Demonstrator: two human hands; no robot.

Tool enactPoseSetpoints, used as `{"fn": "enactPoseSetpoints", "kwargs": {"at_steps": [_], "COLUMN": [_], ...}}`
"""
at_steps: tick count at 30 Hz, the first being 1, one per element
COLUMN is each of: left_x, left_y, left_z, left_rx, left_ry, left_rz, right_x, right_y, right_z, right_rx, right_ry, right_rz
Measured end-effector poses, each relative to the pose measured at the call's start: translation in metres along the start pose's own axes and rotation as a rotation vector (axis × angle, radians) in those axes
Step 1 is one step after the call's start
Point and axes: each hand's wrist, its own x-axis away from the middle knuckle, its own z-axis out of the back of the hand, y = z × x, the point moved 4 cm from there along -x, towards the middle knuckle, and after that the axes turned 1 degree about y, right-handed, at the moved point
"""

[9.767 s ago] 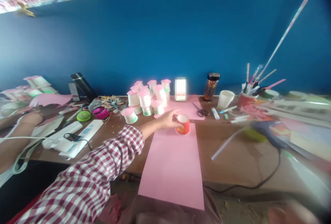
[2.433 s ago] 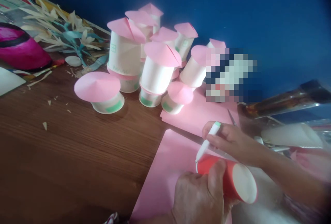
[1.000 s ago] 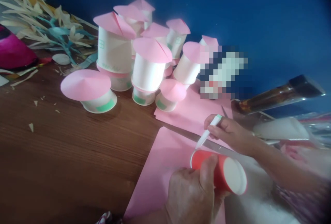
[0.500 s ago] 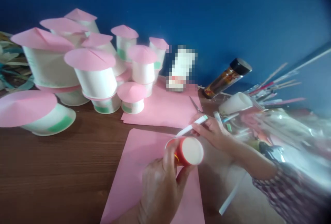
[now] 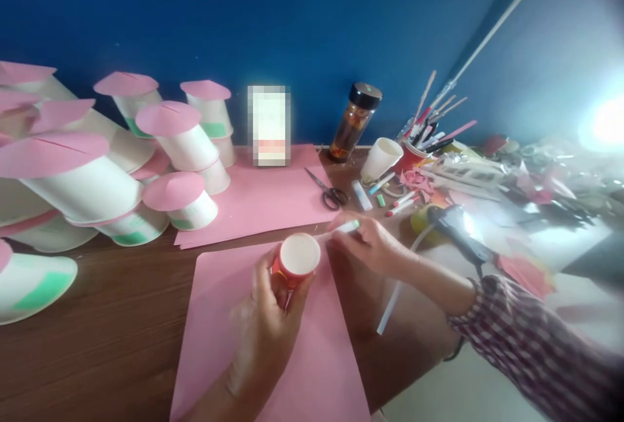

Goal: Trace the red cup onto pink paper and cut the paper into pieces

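Observation:
My left hand (image 5: 266, 324) is closed round a red paper cup (image 5: 296, 258) standing upside down on a pink paper sheet (image 5: 312, 370), white base up. My right hand (image 5: 373, 246) pinches a white marker with a green end (image 5: 341, 229); its tip lies against the cup's right side. A second pink sheet (image 5: 263, 204) lies behind, with black scissors (image 5: 327, 192) on its right edge.
White cups topped with pink paper cones (image 5: 168, 132) crowd the left of the wooden table (image 5: 97, 318). At the back stand a dark bottle (image 5: 355, 121), a white cup (image 5: 381, 158) and a pot of pens and brushes (image 5: 422, 142). A glue gun (image 5: 455, 233) lies to the right amid clutter.
The view has swung right and pulled back, so the cone-topped cups slid left. My left hand stayed on the red cup, now seen from above. The marker in my right hand still touches it.

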Motion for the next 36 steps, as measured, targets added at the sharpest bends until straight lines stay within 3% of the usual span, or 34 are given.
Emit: {"fn": "enactPoseSetpoints", "kwargs": {"at_steps": [7, 13, 18, 23, 36], "left_x": [0.000, 0.000, 0.002, 0.001, 0.002], "left_y": [0.014, 0.014, 0.018, 0.018, 0.015], "left_z": [0.005, 0.005, 0.005, 0.004, 0.003], "left_rx": [0.009, 0.009, 0.001, -0.003, 0.034], "left_ry": [0.075, 0.004, 0.080, 0.072, 0.082], "left_rz": [0.069, 0.035, 0.039, 0.040, -0.027], "right_x": [0.029, 0.051, 0.067, 0.078, 0.097], "right_y": [-0.004, -0.013, -0.023, -0.028, -0.034], "right_z": [0.004, -0.002, -0.013, -0.027, -0.065], "right_rx": [0.051, 0.097, 0.130, 0.256, 0.463], "right_ry": [0.028, 0.091, 0.119, 0.142, 0.238], "right_rz": [-0.036, -0.023, 0.070, 0.185, 0.247]}}
